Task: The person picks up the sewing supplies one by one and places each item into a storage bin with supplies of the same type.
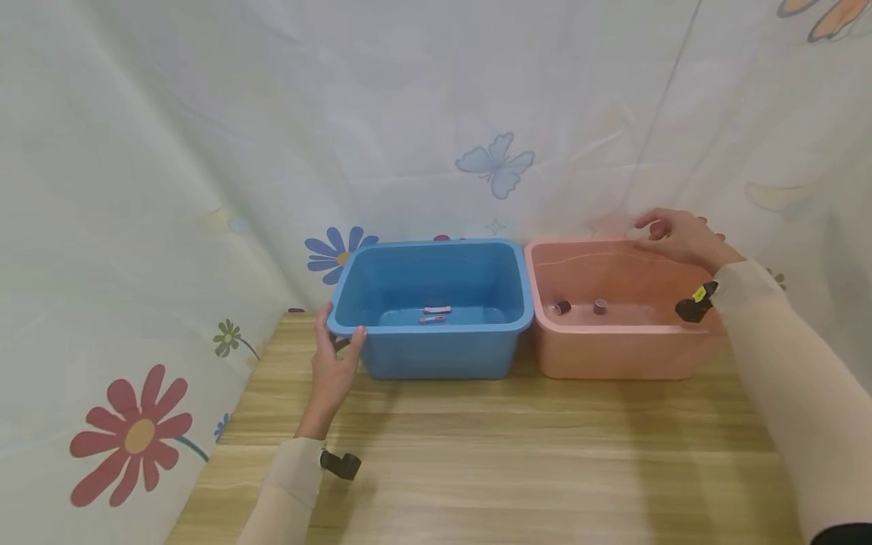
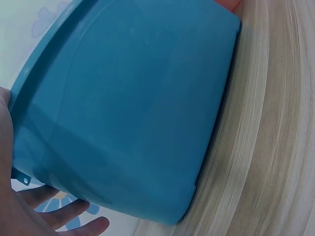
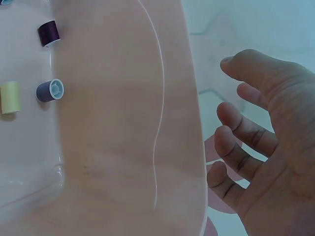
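My left hand (image 1: pixel 334 371) grips the front left corner of a blue plastic basin (image 1: pixel 443 353). The thumb lies at the front rim, and the fingers reach along the left side. In the left wrist view, the fingers (image 2: pixel 64 214) show past the wall of the basin. Beside it stands a pink basin (image 1: pixel 613 354). Over its far right rim my right hand (image 1: pixel 677 236) hovers with loosely bent fingers, nothing between them. Inside the pink basin lie thread spools: a dark purple one (image 3: pixel 49 33), a greyish violet one (image 3: pixel 50 90) and a yellow one (image 3: pixel 10 97).
Two small slim items (image 1: pixel 436 309) with pink and white parts lie on the blue basin's floor. Both basins stand side by side on a wood-grain table (image 1: pixel 477 462). A white curtain (image 1: pixel 409 113) printed with flowers and butterflies hangs close behind.
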Available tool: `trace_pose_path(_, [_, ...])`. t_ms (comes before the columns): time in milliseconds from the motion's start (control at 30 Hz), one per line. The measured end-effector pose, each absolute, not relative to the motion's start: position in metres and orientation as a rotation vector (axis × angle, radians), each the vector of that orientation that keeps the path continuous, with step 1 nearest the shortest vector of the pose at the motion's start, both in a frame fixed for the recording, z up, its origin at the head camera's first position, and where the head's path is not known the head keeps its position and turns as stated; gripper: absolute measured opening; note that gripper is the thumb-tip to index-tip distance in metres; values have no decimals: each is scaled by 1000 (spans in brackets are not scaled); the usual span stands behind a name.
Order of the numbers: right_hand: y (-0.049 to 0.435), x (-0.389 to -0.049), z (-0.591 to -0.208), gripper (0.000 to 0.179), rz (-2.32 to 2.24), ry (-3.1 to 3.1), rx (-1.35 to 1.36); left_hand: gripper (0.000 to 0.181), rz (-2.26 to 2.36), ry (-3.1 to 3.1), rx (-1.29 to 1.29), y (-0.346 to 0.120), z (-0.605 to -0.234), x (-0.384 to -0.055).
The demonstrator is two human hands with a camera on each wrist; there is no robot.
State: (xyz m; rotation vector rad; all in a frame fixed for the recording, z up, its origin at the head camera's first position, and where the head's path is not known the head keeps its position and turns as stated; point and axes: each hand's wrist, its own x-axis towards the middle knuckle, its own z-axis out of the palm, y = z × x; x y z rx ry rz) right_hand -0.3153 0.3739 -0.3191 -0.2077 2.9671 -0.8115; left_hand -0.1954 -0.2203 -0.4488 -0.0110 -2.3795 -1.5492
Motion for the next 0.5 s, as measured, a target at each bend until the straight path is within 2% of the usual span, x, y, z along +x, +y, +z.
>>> trace_pose_path(333, [374, -315, -317, 76, -764, 2967, -235, 77, -1543, -2372, -34, -220, -451, -198])
trace_pose_path(500, [370, -313, -315, 69, -785, 2947, -237, 77, -1541, -2365, -17, -219, -450, -197])
